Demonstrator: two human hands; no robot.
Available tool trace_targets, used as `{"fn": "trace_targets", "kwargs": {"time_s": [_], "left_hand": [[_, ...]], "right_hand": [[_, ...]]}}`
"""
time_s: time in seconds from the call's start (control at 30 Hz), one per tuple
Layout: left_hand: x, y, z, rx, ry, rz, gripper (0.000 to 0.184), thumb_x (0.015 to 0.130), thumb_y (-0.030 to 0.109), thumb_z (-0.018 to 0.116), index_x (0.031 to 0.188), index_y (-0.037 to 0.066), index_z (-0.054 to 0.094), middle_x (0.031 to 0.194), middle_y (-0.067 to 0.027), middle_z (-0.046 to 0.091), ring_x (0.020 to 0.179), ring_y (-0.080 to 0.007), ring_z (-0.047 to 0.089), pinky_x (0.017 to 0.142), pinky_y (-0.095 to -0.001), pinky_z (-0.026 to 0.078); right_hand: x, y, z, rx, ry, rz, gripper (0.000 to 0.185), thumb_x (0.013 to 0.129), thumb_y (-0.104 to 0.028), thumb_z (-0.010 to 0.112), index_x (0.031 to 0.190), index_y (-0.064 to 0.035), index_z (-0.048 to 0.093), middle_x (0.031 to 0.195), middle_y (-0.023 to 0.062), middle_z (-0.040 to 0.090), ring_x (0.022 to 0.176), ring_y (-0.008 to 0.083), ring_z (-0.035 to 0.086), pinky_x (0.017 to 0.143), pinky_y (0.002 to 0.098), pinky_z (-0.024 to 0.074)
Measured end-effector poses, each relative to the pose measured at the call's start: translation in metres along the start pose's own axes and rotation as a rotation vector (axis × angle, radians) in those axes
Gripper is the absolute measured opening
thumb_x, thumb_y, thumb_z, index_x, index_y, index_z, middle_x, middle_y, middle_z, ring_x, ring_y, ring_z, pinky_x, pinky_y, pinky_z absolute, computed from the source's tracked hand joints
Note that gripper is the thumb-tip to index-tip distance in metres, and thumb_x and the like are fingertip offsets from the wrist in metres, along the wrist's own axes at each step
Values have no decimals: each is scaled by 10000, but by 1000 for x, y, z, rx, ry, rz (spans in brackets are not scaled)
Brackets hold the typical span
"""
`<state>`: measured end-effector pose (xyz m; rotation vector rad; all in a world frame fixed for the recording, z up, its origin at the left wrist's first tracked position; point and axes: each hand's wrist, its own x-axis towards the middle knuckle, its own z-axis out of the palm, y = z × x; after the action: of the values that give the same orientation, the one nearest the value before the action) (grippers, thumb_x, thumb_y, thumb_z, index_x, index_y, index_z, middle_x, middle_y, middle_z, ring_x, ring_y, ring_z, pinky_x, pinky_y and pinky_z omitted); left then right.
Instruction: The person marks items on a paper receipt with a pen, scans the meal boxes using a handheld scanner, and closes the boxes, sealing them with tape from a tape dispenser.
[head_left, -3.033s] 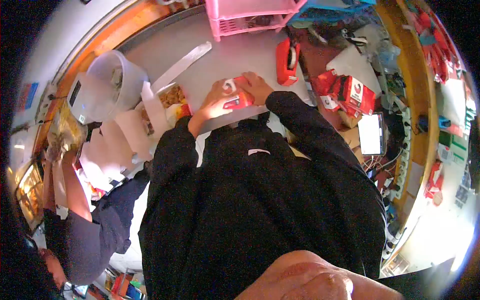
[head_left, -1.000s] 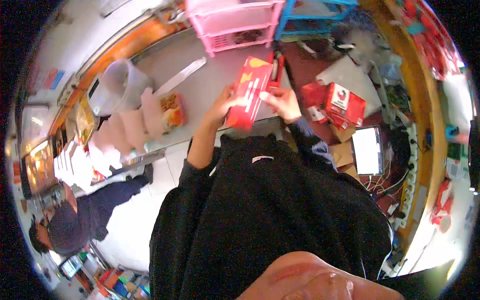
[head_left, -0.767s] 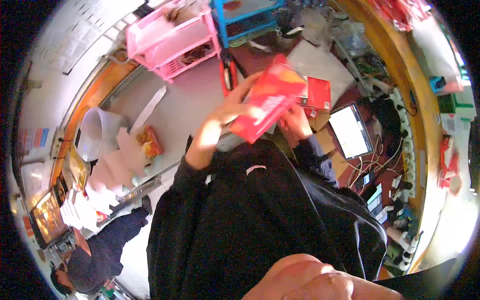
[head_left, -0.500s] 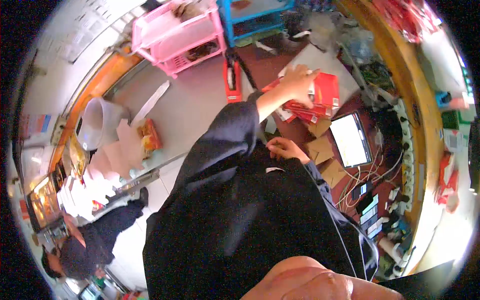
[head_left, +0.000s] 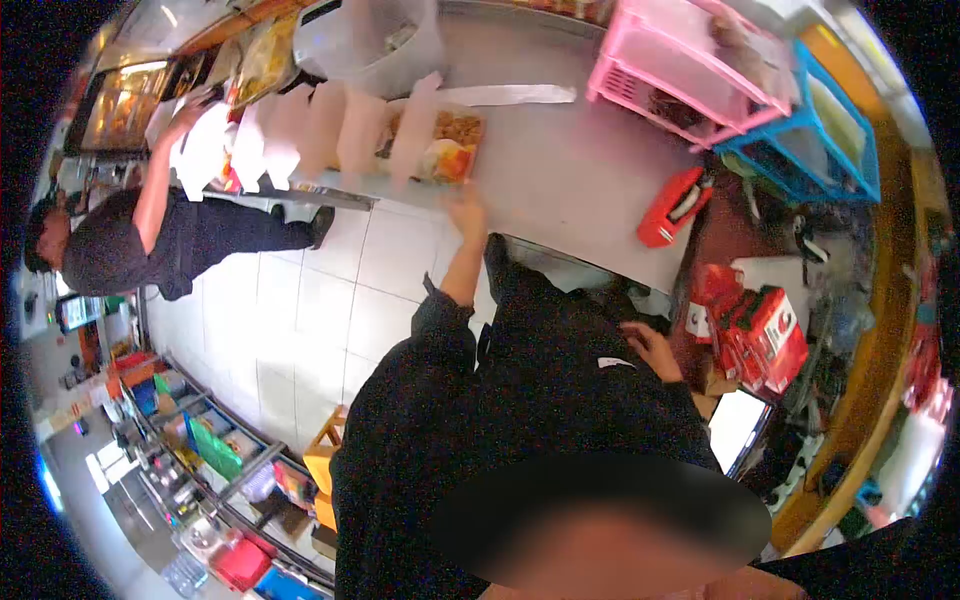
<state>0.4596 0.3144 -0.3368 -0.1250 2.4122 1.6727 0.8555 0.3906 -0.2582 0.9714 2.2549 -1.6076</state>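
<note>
My left hand (head_left: 467, 212), smeared by motion, is at the counter's front edge, just below an open box of fried food (head_left: 461, 128). Whether its fingers touch the box cannot be made out. Close to my black clothing, my right hand (head_left: 655, 352) has loosely bent fingers, apart, with nothing in them. Several red boxes (head_left: 768, 335) lie piled to its right. A row of white paper boxes (head_left: 358, 130) stands left of the food. The red tape dispenser (head_left: 672, 208) rests near the right end of the grey counter (head_left: 570, 165).
Pink (head_left: 680, 75) and blue (head_left: 800, 150) racks stand at the back right. A translucent bin (head_left: 370, 45) is behind the paper boxes. At the far left, a person (head_left: 130, 235) reaches toward the counter. A lit tablet (head_left: 738, 430) lies below the red boxes.
The red box seen earlier in my hands is no longer in them. My left hand has left the red pile and moved left to the food box. The view has turned left.
</note>
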Motion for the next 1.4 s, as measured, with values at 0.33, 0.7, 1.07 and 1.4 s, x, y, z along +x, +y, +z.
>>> {"fn": "trace_targets", "kwargs": {"time_s": [0.33,0.7,1.07,1.4], "left_hand": [[61,-35,-35,371,-530,145,646,796,262,584,1334,43,301,944,-273,591,904,-440,559,746,-467,447],[36,-7,6,480,-831,477,600,895,281,466,1400,87,208,984,-253,586,873,-380,577,737,-418,454],[90,73,27,539,-932,640,594,868,390,496,1330,48,347,1320,-194,394,1155,-353,428,922,-376,348],[51,-59,35,-7,-875,71,474,816,269,593,1199,6,496,1137,-167,565,1039,-266,549,904,-338,406]], "right_hand": [[321,-101,17,-281,713,-330,304,862,-270,520,1044,-34,581,893,180,599,850,274,588,750,325,447],[290,-34,-1,387,524,459,493,807,-386,631,1169,-68,525,1044,46,562,885,186,542,676,296,440],[290,-47,-53,168,265,26,648,767,-258,684,1289,-25,378,1093,102,564,968,200,538,868,299,409],[281,-31,31,89,710,7,692,760,-207,708,1337,-51,358,1169,144,543,1016,198,549,888,328,422]]}}
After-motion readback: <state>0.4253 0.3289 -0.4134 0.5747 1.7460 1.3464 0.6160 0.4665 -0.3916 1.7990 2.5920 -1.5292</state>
